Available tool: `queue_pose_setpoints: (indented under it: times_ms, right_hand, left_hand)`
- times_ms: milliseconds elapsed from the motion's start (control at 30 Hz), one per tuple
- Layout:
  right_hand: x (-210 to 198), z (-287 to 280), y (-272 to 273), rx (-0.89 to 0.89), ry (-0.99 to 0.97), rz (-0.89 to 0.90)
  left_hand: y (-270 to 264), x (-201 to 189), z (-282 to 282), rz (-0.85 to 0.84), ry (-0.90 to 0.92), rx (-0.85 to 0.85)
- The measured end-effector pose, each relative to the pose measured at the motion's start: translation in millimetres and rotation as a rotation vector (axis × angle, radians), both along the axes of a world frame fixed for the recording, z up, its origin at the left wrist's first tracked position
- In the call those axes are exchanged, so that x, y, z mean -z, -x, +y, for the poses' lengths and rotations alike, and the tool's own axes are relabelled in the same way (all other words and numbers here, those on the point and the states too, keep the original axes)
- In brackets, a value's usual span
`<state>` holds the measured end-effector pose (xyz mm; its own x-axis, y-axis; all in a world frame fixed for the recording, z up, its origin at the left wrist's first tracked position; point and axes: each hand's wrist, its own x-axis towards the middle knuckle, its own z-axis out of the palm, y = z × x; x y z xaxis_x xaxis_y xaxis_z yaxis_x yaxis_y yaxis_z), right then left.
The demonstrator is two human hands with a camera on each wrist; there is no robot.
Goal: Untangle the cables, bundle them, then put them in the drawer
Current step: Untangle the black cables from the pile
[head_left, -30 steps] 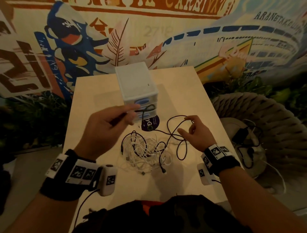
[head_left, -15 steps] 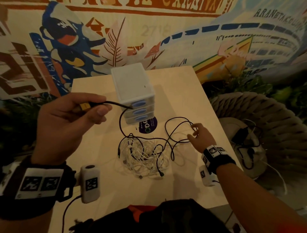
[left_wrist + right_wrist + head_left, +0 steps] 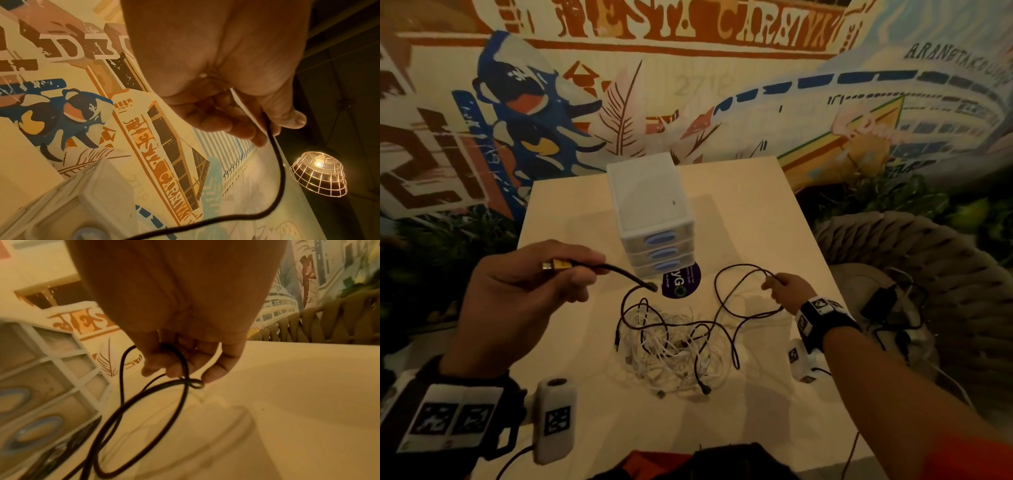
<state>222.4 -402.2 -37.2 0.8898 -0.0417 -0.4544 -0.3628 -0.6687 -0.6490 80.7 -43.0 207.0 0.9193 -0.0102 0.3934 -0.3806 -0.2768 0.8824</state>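
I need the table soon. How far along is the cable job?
Early. Done: nothing is bundled, and the drawer unit looks shut. In hand: the left hand pinches the black cable by its plug end while the right hand holds its loops. Left: the black cable's middle still crosses the tangled white cables, then bundling and storing.

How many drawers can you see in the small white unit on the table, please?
3, stacked in the drawer unit: top drawer, middle drawer, bottom drawer, all closed. None appear hidden.
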Motion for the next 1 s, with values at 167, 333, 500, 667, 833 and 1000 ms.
queue_pose_setpoints:
  times_ms: [167, 333, 500, 667, 833, 1000]
  right_hand:
    - [-51.5, 4.4, -0.8, 0.073, -0.125, -0.299]
    - [-124.7, 2.8, -4.8, 0.062, -0.206, -0.464]
    - [-187.7, 5.4, 6.4, -0.007, -0.180, -0.619]
    - [-217.0, 17.0, 25.5, -0.124, -0.128, -0.694]
    - [-217.9, 36.6, 46.1, -0.220, -0.162, -0.703]
    - [-216.1, 56.5, 62.9, -0.330, -0.243, -0.700]
  left_hand:
    - [-11.0, 10.7, -9.5, 0.022, 0.042, -0.063]
    - [-25.6, 26.7, -19.8, 0.099, 0.010, -0.084]
    - [-34.4, 33.7, -29.4, 0.265, 0.100, -0.033]
    - [-38.8, 38.5, -47.0, 0.423, -0.015, -0.019]
    - [-43.6, 52.2, -66.6, 0.429, -0.188, 0.069]
    - [-59.0, 85.1, -81.3, 0.501, -0.513, 0.132]
